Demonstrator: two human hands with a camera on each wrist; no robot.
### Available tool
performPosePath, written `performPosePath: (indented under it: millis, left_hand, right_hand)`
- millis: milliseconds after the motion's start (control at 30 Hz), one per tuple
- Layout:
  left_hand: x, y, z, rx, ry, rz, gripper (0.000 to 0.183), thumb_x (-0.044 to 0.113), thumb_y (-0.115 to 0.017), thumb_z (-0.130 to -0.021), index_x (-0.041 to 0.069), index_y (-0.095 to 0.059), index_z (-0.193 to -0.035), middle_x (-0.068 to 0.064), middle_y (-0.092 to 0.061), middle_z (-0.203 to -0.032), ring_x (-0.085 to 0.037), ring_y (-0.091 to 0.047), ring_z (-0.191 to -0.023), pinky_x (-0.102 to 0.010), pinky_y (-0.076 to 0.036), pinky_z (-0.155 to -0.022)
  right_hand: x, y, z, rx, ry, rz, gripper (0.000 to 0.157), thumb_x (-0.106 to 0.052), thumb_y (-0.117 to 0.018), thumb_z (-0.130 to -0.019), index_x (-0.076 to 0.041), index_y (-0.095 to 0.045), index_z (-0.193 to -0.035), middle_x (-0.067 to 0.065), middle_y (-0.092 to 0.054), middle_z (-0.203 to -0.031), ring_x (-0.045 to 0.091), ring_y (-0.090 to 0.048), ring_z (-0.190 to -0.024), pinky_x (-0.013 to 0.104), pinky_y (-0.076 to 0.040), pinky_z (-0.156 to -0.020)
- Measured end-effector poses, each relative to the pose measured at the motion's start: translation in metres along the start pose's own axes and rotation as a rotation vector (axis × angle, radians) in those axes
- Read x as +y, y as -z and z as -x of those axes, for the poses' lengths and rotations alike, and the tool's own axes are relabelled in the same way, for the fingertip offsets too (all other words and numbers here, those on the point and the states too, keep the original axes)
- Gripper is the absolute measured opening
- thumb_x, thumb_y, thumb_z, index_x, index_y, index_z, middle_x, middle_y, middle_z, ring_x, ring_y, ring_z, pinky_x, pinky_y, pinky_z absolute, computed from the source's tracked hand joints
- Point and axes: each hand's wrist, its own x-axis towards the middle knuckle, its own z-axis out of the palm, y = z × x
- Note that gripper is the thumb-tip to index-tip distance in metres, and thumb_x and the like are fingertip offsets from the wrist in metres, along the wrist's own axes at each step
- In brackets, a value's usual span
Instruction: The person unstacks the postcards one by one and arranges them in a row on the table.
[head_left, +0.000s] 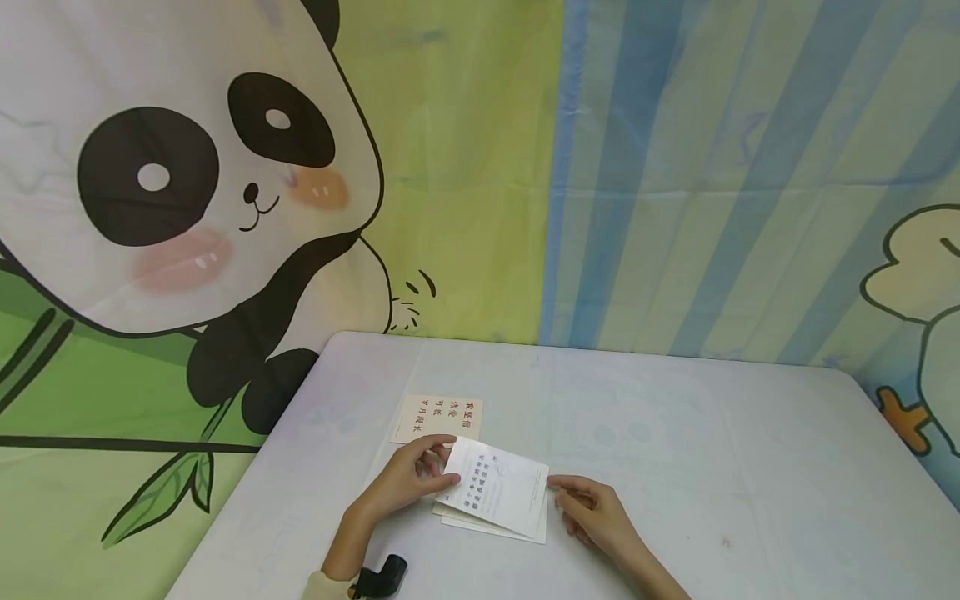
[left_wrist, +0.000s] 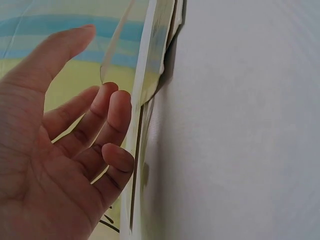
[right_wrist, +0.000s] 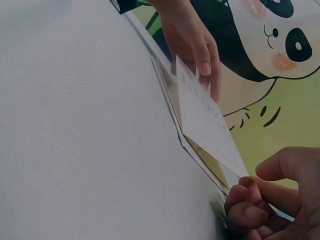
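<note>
- Card: writing upward, tilted over the pile between the two hands, its left end raised off what lies beneath.
- Left hand: from my end I read the fingers as loosely bent and spread, with the thumb apart from them in the left wrist view. Fingertips meet the card's left edge; I see no firm pinch there.
- Right hand: fingers curl at the card's right corner and touch it. I cannot tell whether thumb and fingers pinch it.
- My first worry is a slip: with so light a hold on the left, I judge that the raised end could drop if those fingertips draw back.
- The pile looks at risk too. It lies fanned rather than squared, so a low sweep of the right hand could push it further askew.
- Far card lies on the table, just beyond the left fingers; a careless knuckle could drag it.
- Thin stock, I reckon, would bow if both hands pushed inward.
</note>
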Motion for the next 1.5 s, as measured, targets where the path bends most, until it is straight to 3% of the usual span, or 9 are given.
performPosePath:
  millis: [300,467,933,1500]
  left_hand:
    - [0.001,-0.003,-0.001,-0.042,-0.024,0.023,0.069,0.020,-0.083,-0.078,0.002,-0.052,-0.136,-0.005,-0.060,-0.099,-0.011,-0.058,-0.077,-0.021,-0.045,-0.064]
    - [0.003,-0.004,-0.004,-0.073,-0.044,0.035,0.078,0.018,-0.086,-0.074,0.000,-0.047,-0.140,-0.005,-0.058,-0.100,-0.013,-0.060,-0.075,-0.021,-0.043,-0.062]
    - [0.017,-0.005,-0.005,-0.104,-0.018,-0.027,0.094,0.015,-0.090,-0.067,0.001,-0.040,-0.145,-0.003,-0.056,-0.103,-0.012,-0.057,-0.076,-0.021,-0.040,-0.063]
    - [0.029,-0.015,-0.011,-0.018,-0.015,-0.063,0.089,0.011,-0.090,-0.067,-0.001,-0.045,-0.142,-0.006,-0.059,-0.100,-0.013,-0.055,-0.076,-0.027,-0.044,-0.064]
  right_hand:
    - [0.002,-0.002,0.001,0.086,0.046,-0.001,0.038,-0.008,-0.063,-0.093,0.004,-0.058,-0.129,0.011,-0.058,-0.099,0.006,-0.048,-0.054,0.016,-0.036,-0.044]
    - [0.001,-0.002,-0.002,0.091,0.077,-0.013,0.045,-0.005,-0.064,-0.092,0.003,-0.052,-0.135,0.020,-0.056,-0.110,0.012,-0.058,-0.062,0.019,-0.039,-0.043]
    - [-0.001,0.005,-0.002,0.035,0.152,0.002,0.057,-0.001,-0.066,-0.089,0.004,-0.043,-0.141,0.027,-0.054,-0.112,0.013,-0.059,-0.062,0.021,-0.041,-0.045]
    - [-0.004,0.014,-0.004,0.008,0.159,-0.023,0.066,0.004,-0.067,-0.086,0.003,-0.037,-0.145,0.026,-0.050,-0.114,0.014,-0.059,-0.064,0.022,-0.041,-0.047]
